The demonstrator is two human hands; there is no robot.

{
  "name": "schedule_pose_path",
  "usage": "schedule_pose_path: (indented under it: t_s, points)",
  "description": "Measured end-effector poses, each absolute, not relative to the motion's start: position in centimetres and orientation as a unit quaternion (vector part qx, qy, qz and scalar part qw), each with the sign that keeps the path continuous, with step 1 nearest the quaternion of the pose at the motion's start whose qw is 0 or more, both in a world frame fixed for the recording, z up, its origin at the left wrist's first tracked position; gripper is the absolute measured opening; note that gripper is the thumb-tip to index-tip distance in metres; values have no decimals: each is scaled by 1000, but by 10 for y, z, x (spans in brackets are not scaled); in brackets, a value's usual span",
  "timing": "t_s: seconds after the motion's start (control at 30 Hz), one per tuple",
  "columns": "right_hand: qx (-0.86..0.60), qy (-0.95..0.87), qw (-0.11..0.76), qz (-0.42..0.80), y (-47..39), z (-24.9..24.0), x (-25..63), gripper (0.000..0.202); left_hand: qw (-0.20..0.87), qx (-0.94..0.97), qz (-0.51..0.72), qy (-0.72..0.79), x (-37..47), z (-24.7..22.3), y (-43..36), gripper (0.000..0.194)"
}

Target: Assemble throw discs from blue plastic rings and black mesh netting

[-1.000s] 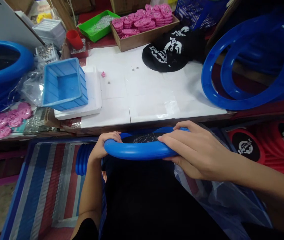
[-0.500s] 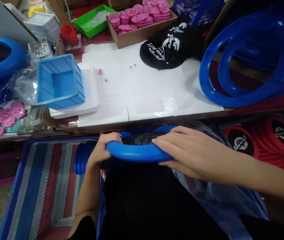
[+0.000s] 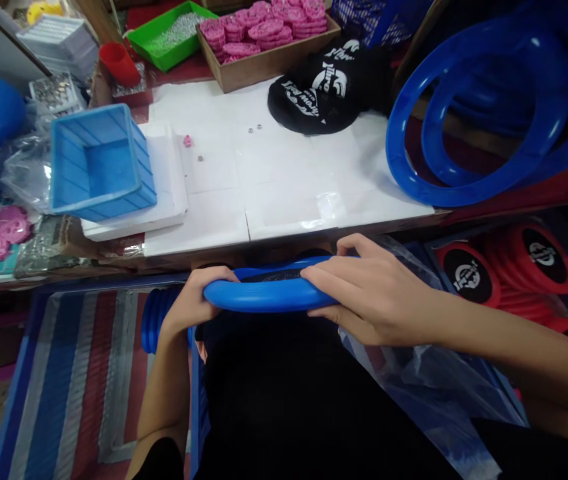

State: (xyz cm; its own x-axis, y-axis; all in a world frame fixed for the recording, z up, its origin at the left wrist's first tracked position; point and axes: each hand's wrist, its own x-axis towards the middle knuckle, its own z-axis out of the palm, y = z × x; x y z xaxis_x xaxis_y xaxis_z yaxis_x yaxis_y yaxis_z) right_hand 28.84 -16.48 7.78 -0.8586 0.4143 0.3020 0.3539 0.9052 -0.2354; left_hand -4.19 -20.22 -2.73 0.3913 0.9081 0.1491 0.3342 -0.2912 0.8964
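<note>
A blue ring with dark fabric inside it is held at my waist, tilted so it looks nearly edge-on. My left hand grips its left end, the thumb side hidden. Around the right end, my right hand has its fingers over the rim and its thumb below. Black printed fabric discs lie at the back of the white work surface. Two large blue rings lean at the right of it. A stack of blue rings is beside my left forearm.
A blue bin stands on a white block at the left. Behind are a green tray and a box of pink pieces. Red discs fill a crate at the right. A striped-lined crate is lower left.
The held ring has tipped further edge-on, showing less of its dark fabric. Both hands still hold it. The view has shifted slightly, so the table items appear further left.
</note>
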Motion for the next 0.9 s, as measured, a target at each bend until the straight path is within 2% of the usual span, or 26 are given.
schedule_pose_path:
  t_s: [0.17,0.27,0.4,0.5,0.6,0.7,0.8,0.9]
  points:
    - [-187,-972,136,52,-162,89,279,26,245,815,331,407,-9,17,-215,59]
    - [-177,-975,118,57,-162,90,275,34,169,860,326,353,11,24,-213,50]
    - [-196,-966,89,146,-153,95,293,45,212,822,413,329,-3,-9,-201,36]
    - [-222,-952,97,187,-146,98,316,38,273,722,550,320,-27,-46,-198,33]
    - [-250,-938,112,212,-144,94,327,35,310,659,615,304,-38,-73,-198,30]
    - [-247,-937,108,223,-146,87,323,38,329,639,619,317,-38,-83,-199,35]
    - [-237,-937,114,228,-147,83,314,37,338,660,557,375,-34,-76,-204,39]
    - [-231,-936,122,238,-148,85,309,32,279,699,495,434,-28,-59,-211,39]
